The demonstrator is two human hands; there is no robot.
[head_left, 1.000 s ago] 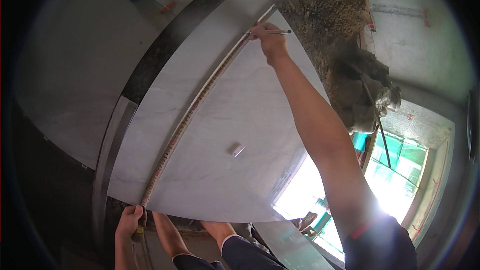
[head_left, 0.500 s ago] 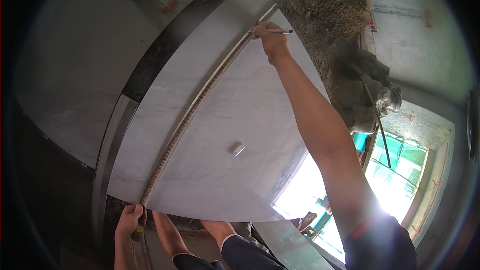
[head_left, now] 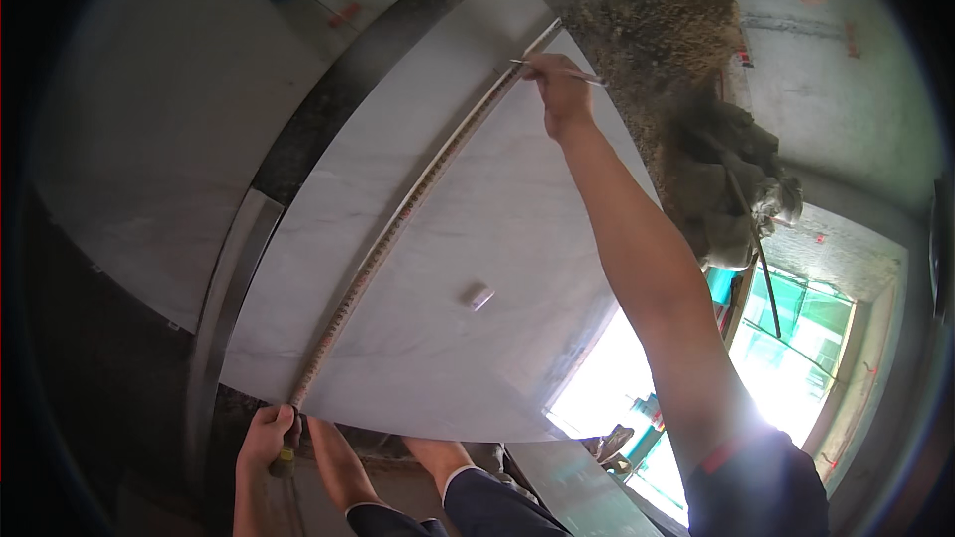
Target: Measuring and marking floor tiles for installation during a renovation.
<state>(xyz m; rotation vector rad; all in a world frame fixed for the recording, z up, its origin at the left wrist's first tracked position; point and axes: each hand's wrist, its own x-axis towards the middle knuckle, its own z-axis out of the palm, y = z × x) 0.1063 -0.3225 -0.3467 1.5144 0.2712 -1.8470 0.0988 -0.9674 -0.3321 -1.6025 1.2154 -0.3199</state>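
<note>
Tile (head_left: pixel 497 229), large, pale and marbled, fills the frame's centre, with a tape measure (head_left: pixel 398 229) stretched diagonally across it. Right hand (head_left: pixel 559 89), upper centre, pinches a pencil (head_left: pixel 557 70) at the tape's far end. Left hand (head_left: pixel 265 438), lower left, is clamped on the tape's near end.

Unfinished room: bare grey concrete floor (head_left: pixel 149 119), mortar heap (head_left: pixel 647 20) at top, sacks (head_left: pixel 731 204) beside it. Bright daylight through window (head_left: pixel 796 348), green netting outside.
</note>
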